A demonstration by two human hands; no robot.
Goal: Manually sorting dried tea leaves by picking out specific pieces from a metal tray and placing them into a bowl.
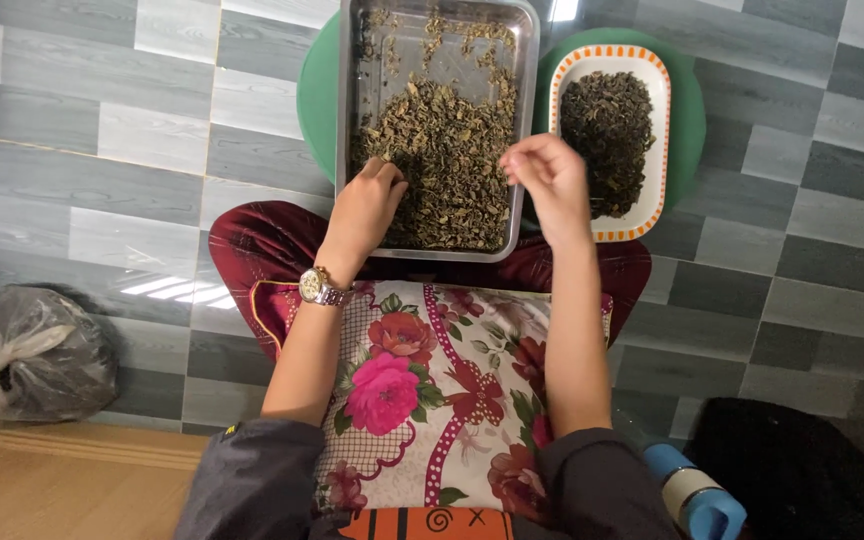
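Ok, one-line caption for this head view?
Left hand and right hand sorting dried leaves in a steel tray beside a white dish.

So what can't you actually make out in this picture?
- Head view: the far end of the metal tray is cut off by the top edge.
- Whether the right hand pinches any dried leaves: its curled fingers hide that.
- The knotted plastic bag: contents too dark to tell.

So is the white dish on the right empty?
No, the white dish with the orange-patterned rim holds a dark heap of dried leaves that covers most of its inside.
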